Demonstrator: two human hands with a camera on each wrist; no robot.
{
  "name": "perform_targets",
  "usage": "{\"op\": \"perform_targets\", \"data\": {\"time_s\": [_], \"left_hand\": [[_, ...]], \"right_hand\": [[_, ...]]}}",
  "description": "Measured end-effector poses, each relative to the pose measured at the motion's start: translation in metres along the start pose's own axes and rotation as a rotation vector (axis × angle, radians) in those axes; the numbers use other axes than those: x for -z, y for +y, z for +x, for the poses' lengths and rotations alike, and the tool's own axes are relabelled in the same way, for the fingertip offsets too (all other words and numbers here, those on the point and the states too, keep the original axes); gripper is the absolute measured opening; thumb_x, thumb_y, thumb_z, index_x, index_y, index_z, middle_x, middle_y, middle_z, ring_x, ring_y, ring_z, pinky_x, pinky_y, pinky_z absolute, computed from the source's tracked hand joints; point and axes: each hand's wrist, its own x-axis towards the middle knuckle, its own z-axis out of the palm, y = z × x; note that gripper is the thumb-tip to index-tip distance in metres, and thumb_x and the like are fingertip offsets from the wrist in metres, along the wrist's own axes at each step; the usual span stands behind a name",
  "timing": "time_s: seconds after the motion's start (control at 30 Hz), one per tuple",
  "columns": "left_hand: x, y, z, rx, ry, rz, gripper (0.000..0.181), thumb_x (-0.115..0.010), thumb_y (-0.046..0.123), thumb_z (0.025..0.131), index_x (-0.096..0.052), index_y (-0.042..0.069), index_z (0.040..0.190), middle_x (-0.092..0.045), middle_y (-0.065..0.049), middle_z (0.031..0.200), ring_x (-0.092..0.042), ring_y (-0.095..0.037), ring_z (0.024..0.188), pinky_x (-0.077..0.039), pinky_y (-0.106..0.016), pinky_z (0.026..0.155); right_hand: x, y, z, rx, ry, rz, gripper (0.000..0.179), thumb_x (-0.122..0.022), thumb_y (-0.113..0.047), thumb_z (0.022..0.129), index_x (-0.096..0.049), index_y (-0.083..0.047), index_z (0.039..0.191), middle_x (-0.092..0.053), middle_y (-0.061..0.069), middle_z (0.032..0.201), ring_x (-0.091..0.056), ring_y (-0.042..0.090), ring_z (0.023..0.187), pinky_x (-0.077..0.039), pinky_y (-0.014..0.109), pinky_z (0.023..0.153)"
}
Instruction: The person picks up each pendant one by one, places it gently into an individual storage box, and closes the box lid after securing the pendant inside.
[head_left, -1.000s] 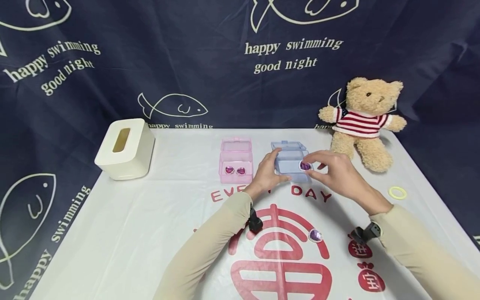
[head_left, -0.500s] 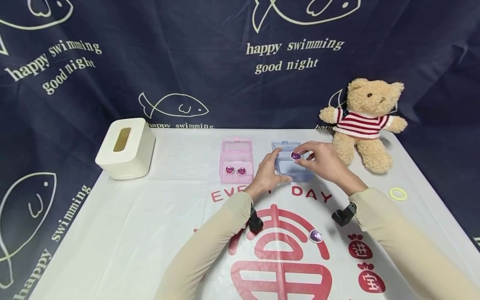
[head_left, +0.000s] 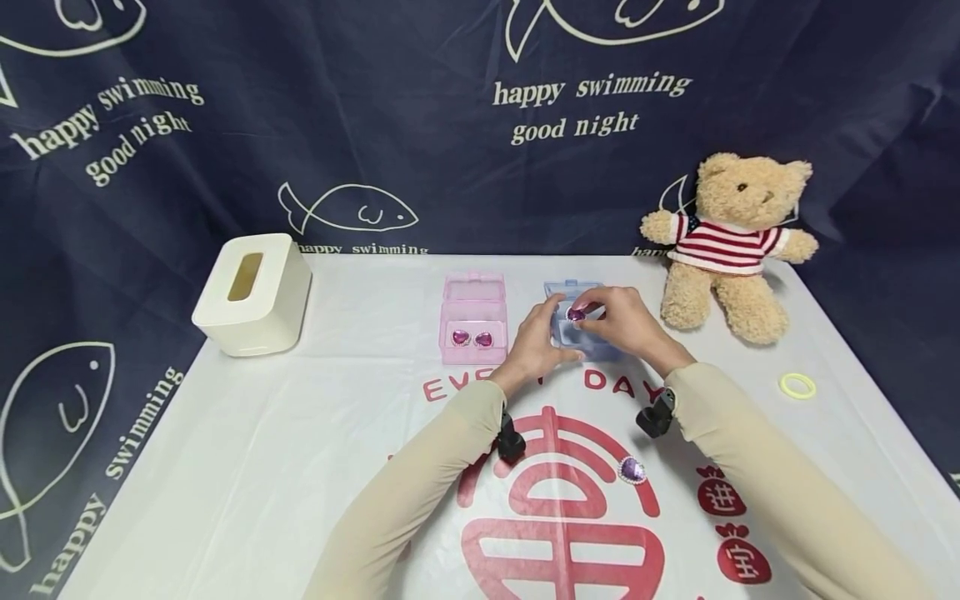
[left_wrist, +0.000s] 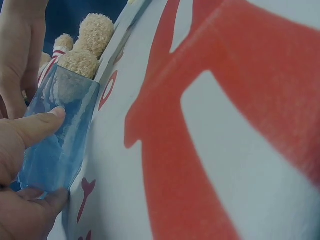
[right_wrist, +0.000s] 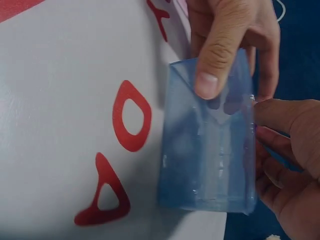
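My left hand (head_left: 534, 346) grips the left side of a clear blue plastic box (head_left: 600, 352), whose lid stands raised at the back. In the left wrist view, the thumb lies across the front wall of the box (left_wrist: 62, 145). Over the box, my right hand (head_left: 628, 323) pinches a purple heart-shaped gem (head_left: 575, 315) with a beaded white rim. Its fingertips are partly hidden by the box wall in the right wrist view. To the left, an uncovered pink box (head_left: 472, 356) holds two magenta gems (head_left: 461, 337). Another purple gem (head_left: 632, 471) lies on the white tablecloth between the forearms.
A white tissue box (head_left: 253, 300) stands at the back left. At the back right sits a teddy bear (head_left: 723, 242) in a striped shirt, with a yellow ring (head_left: 797, 386) on the cloth nearby. A dark blue curtain (head_left: 450, 167) hangs behind the table.
My right hand has carried the purple gem leftward over the blue box, from its right side toward its left part. The left hand has kept its hold on the box.
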Motion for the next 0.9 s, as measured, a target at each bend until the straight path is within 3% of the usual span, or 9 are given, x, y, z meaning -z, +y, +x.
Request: {"op": "perform_targets", "data": {"time_s": [0.23, 0.5, 0.9], "left_hand": [[-0.001, 0.000, 0.000, 0.000, -0.005, -0.020, 0.093, -0.085, 0.016, 0.073, -0.032, 0.012, 0.149, -0.045, -0.015, 0.144, -0.049, -0.027, 0.129, -0.041, -0.037, 0.110], [0.000, 0.001, 0.000, 0.005, 0.004, 0.006, 0.094, -0.086, 0.016, 0.072, -0.032, 0.013, 0.149, -0.046, -0.013, 0.143, -0.049, -0.026, 0.130, -0.041, -0.033, 0.111], [-0.001, -0.001, 0.001, -0.005, 0.001, 0.001, 0.094, -0.085, 0.016, 0.073, -0.031, 0.013, 0.149, -0.045, -0.014, 0.143, -0.049, -0.027, 0.130, -0.041, -0.035, 0.110]], "right_hand": [[-0.013, 0.001, 0.010, -0.037, -0.107, -0.067, 0.016, -0.078, -0.003, 0.075, -0.073, 0.000, 0.090, -0.074, 0.015, 0.087, -0.070, 0.028, 0.085, -0.055, 0.046, 0.080], [-0.019, -0.004, 0.015, -0.070, -0.156, -0.125, 0.015, -0.079, 0.002, 0.071, -0.073, 0.001, 0.085, -0.073, 0.012, 0.079, -0.067, 0.022, 0.074, -0.057, 0.041, 0.074], [-0.017, -0.008, 0.015, -0.079, -0.155, -0.163, 0.017, -0.079, 0.000, 0.070, -0.074, -0.002, 0.086, -0.074, 0.010, 0.081, -0.066, 0.024, 0.078, -0.055, 0.042, 0.075]]}}
